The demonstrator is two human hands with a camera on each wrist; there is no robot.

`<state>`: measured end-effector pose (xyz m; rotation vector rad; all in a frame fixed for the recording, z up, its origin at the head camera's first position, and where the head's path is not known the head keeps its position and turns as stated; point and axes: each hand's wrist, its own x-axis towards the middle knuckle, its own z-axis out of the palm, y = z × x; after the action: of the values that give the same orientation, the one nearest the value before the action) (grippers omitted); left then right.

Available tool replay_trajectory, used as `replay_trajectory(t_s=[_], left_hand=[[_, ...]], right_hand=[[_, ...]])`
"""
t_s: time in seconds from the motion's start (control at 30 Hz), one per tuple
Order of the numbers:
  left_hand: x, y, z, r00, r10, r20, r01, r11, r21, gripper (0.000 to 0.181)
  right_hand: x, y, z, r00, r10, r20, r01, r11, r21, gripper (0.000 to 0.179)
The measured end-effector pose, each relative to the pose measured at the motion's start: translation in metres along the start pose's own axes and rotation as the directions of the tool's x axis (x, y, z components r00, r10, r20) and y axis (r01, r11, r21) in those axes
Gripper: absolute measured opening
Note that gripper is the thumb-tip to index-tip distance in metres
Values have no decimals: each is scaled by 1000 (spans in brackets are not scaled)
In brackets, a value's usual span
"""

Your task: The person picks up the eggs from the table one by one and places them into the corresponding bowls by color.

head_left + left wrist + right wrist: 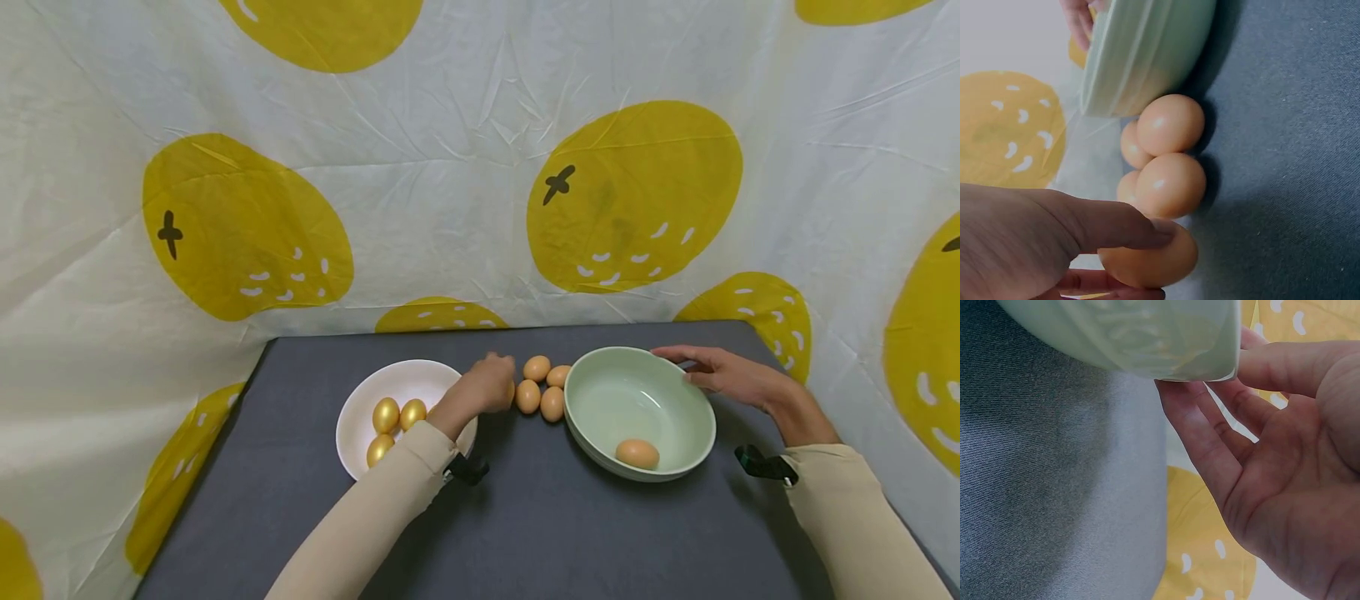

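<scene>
The left hand [489,385] is reaching forward over the dark desk [525,533], between the white plate [352,417] and the green bowl [678,433]. In the left wrist view its thumb and fingers are curling round a brown egg [1150,259], so this grip is holding that egg, which is lying on the desk at the near end of a cluster of brown eggs [542,385] just left of the bowl. The neighbouring eggs are touching one another, and the farthest ones are sitting against the bowl's outer wall.

The right hand [731,377] is stretching out to the bowl's far right rim, palm turned inward. Its fingers [1210,434] are lying nearly straight and relaxed against the rim and outer wall, a wide grip closing on nothing.

The bowl is holding a single brown egg [637,453] near its front wall. The plate is carrying three golden eggs [395,423], grouped on the side nearest the left forearm.
</scene>
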<state>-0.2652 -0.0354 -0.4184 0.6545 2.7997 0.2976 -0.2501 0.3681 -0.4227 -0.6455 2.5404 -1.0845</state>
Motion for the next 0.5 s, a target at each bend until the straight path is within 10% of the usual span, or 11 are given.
replay_trajectory(t_s=[0.23,0.5], left_hand=[[-6,-15,-8,982,104,-156,-127,981,-145,31],[-11,-18,-9,983,69,-170,-118,947,-298,44]], right_hand=[[0,0,0,1000,0,19,0,999,33,51],[-1,0,-3,999,1,34,-2,999,45,52]])
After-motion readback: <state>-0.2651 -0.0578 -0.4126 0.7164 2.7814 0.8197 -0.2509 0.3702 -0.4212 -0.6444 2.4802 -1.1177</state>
